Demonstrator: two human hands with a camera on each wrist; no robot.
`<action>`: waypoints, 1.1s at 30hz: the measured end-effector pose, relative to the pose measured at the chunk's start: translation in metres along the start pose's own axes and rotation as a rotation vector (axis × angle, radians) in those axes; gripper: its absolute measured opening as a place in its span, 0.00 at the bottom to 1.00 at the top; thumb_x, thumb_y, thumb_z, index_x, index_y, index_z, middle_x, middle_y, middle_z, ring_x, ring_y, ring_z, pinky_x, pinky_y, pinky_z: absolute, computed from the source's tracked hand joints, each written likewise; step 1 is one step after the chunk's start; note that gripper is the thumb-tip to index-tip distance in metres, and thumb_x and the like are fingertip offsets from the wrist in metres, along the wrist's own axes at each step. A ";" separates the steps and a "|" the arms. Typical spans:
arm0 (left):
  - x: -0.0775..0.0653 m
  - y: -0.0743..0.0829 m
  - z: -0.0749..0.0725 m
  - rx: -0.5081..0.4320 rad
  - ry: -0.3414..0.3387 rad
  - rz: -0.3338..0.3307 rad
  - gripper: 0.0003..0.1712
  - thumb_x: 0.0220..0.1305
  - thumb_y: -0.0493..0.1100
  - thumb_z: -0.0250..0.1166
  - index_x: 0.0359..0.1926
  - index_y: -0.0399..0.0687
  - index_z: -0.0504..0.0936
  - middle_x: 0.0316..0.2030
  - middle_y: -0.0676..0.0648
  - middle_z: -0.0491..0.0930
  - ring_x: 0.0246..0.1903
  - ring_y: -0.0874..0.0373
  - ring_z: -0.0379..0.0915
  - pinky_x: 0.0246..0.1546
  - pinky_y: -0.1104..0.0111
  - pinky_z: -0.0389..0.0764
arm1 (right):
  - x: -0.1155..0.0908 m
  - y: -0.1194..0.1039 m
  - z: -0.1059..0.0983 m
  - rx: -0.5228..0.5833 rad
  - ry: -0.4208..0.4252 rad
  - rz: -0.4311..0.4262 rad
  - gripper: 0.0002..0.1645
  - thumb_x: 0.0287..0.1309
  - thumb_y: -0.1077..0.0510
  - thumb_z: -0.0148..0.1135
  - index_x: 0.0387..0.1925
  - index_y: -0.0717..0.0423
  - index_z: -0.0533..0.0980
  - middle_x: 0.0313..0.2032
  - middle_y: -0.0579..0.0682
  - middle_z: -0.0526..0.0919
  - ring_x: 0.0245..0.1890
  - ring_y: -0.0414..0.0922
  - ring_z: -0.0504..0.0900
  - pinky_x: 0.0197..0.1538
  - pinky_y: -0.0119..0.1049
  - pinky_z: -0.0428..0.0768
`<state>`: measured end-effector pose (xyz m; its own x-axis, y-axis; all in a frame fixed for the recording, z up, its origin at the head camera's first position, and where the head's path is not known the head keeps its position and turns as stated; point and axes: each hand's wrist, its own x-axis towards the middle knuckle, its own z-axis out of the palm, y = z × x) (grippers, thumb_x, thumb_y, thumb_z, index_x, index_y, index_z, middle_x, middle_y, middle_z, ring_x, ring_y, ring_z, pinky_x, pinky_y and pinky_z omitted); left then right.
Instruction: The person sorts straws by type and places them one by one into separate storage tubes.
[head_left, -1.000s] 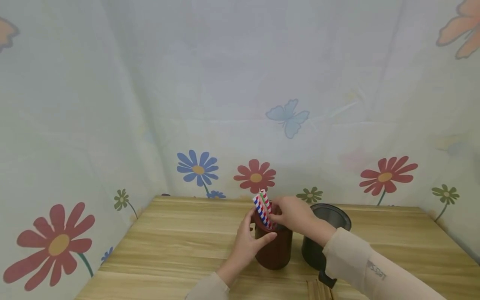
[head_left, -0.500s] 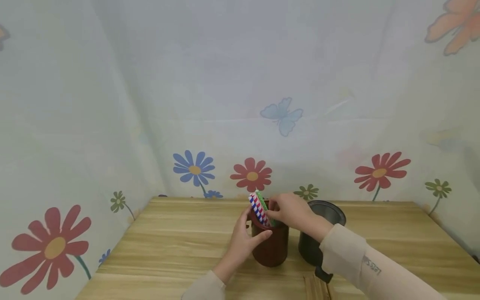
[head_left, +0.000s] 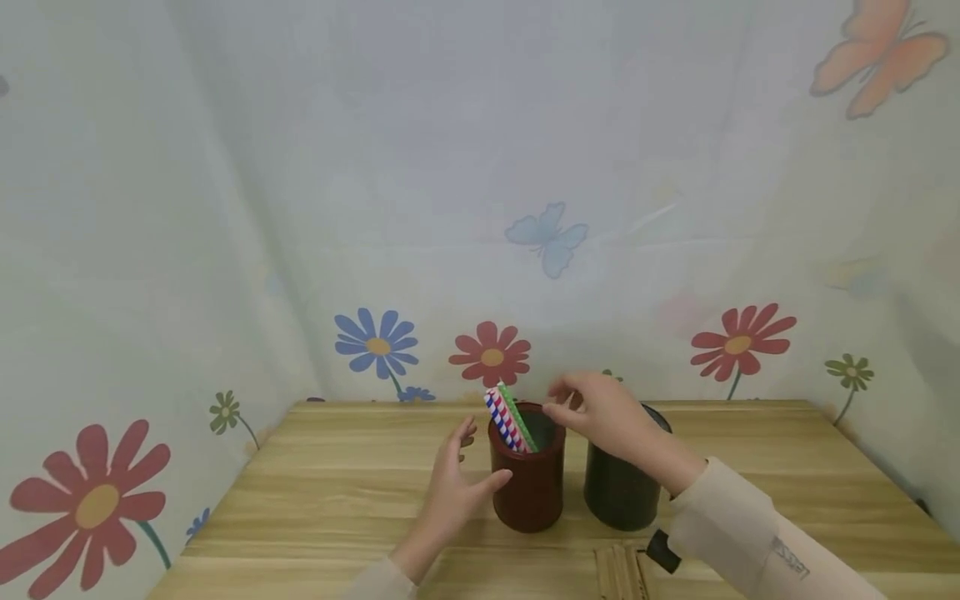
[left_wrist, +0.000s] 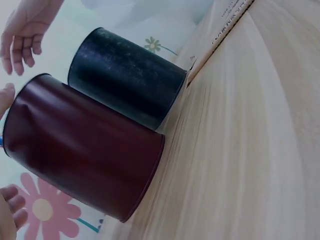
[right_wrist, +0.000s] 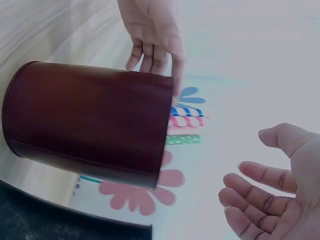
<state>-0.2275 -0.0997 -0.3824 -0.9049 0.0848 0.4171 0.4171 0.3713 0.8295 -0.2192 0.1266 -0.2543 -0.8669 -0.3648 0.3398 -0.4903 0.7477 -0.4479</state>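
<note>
A dark red-brown cup (head_left: 528, 500) stands upright, a few thin paper straws (head_left: 506, 418) leaning against its left rim. Blue, red and green patterns show on them; the right wrist view adds a pink straw (right_wrist: 182, 130). My left hand (head_left: 448, 492) is spread at the cup's left side, its thumb close to the wall and its fingers away from it. Over the cup's right rim hovers my right hand (head_left: 603, 417), fingers loosely bent and holding nothing. A similar black cup (head_left: 621, 492) stands just to the right, partly covered by the right hand and wrist.
A strip of brown corrugated cardboard (head_left: 621, 571) lies in front of the black cup. A small black piece (head_left: 663, 551) shows under the right wrist. Behind the wooden table (head_left: 360, 483) hangs a cloth (head_left: 420, 167) printed with flowers and butterflies.
My right hand has let go of the straws and moved up and right, out of the cup. My left hand has released the cup and drawn away leftward. The straws lean inside.
</note>
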 end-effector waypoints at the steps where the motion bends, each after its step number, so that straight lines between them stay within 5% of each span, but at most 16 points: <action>1: -0.002 0.000 -0.001 0.013 0.016 0.010 0.51 0.50 0.52 0.75 0.70 0.42 0.59 0.63 0.40 0.68 0.61 0.45 0.64 0.60 0.49 0.67 | -0.004 0.001 -0.001 -0.002 0.009 -0.020 0.14 0.61 0.50 0.62 0.43 0.54 0.80 0.39 0.48 0.84 0.38 0.43 0.80 0.42 0.39 0.81; 6: -0.014 0.006 -0.004 0.045 0.151 0.093 0.51 0.46 0.45 0.77 0.69 0.42 0.60 0.60 0.44 0.71 0.58 0.50 0.67 0.57 0.58 0.70 | -0.023 0.006 -0.005 -0.031 0.017 -0.077 0.19 0.61 0.49 0.62 0.49 0.55 0.78 0.47 0.51 0.82 0.49 0.51 0.79 0.52 0.50 0.78; 10: -0.025 0.012 -0.004 0.037 0.269 0.258 0.48 0.44 0.38 0.77 0.67 0.42 0.63 0.55 0.44 0.74 0.54 0.52 0.70 0.51 0.65 0.71 | -0.037 0.012 -0.006 -0.043 0.046 -0.089 0.24 0.60 0.47 0.63 0.54 0.54 0.76 0.53 0.53 0.80 0.55 0.55 0.76 0.56 0.55 0.75; 12: -0.029 0.016 -0.003 0.028 0.276 0.332 0.47 0.44 0.37 0.76 0.66 0.44 0.64 0.55 0.45 0.74 0.53 0.54 0.69 0.49 0.67 0.70 | -0.044 0.016 -0.006 -0.047 0.072 -0.086 0.26 0.59 0.47 0.64 0.55 0.54 0.76 0.55 0.55 0.79 0.57 0.57 0.75 0.57 0.57 0.74; 19: -0.049 0.035 0.011 0.018 0.171 0.491 0.42 0.47 0.37 0.75 0.64 0.41 0.67 0.52 0.43 0.75 0.52 0.58 0.70 0.49 0.68 0.71 | -0.060 0.038 -0.005 -0.013 0.140 -0.040 0.31 0.57 0.47 0.66 0.58 0.57 0.73 0.58 0.61 0.75 0.58 0.61 0.74 0.52 0.57 0.78; 27: -0.070 0.036 0.034 0.067 0.005 0.670 0.29 0.54 0.42 0.72 0.57 0.44 0.74 0.46 0.46 0.79 0.46 0.58 0.75 0.45 0.69 0.76 | -0.071 0.069 0.003 0.028 0.254 0.020 0.33 0.56 0.50 0.67 0.59 0.63 0.71 0.58 0.63 0.73 0.59 0.62 0.71 0.56 0.62 0.72; 33: -0.084 0.036 0.050 0.159 -0.149 0.611 0.20 0.56 0.47 0.70 0.48 0.46 0.79 0.40 0.52 0.82 0.40 0.63 0.77 0.43 0.76 0.76 | -0.074 0.089 0.008 0.013 0.314 0.045 0.36 0.55 0.50 0.68 0.60 0.65 0.69 0.60 0.65 0.70 0.59 0.64 0.69 0.55 0.66 0.70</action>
<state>-0.1407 -0.0467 -0.4061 -0.5148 0.4472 0.7314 0.8536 0.3468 0.3888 -0.1999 0.2157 -0.3259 -0.8181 -0.1409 0.5575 -0.4550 0.7514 -0.4778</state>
